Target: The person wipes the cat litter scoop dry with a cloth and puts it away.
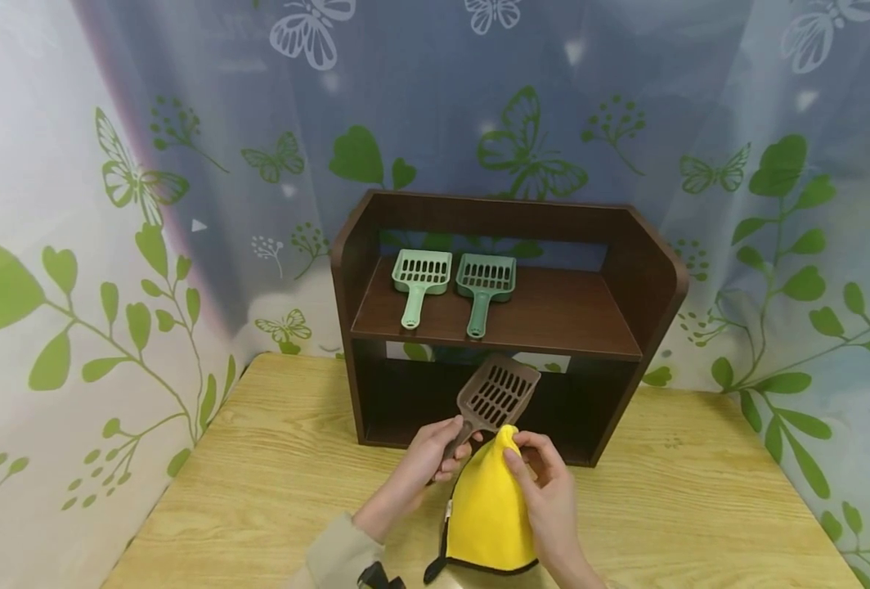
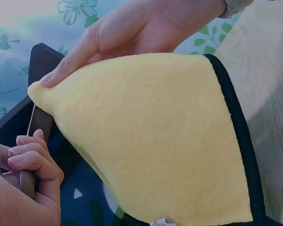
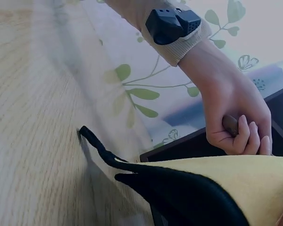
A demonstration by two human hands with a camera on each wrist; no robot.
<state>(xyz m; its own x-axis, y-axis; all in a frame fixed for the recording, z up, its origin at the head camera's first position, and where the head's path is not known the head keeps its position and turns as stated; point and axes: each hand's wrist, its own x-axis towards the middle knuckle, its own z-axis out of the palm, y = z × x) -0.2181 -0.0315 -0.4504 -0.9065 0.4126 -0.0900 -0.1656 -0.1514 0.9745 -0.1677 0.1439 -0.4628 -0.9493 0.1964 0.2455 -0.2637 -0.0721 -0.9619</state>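
Note:
A brown litter scoop (image 1: 500, 391) with a slotted head is tilted up in front of the shelf's lower opening. My left hand (image 1: 435, 451) grips its handle, whose end (image 3: 230, 125) pokes out of the fist in the right wrist view. With thumb and fingers my right hand (image 1: 549, 491) pinches the bunched top of a yellow cloth (image 1: 490, 511) with dark edging. The cloth hangs down beside the scoop, its pinched tip at the scoop's lower edge. In the left wrist view the cloth (image 2: 155, 136) covers part of the right hand (image 2: 137, 30).
A dark brown two-level shelf (image 1: 626, 307) stands at the back of the wooden table (image 1: 258, 491). On its upper level lie a light green scoop (image 1: 422, 278) and a darker green scoop (image 1: 485, 282). A curtain (image 1: 207, 188) printed with leaves and butterflies hangs behind.

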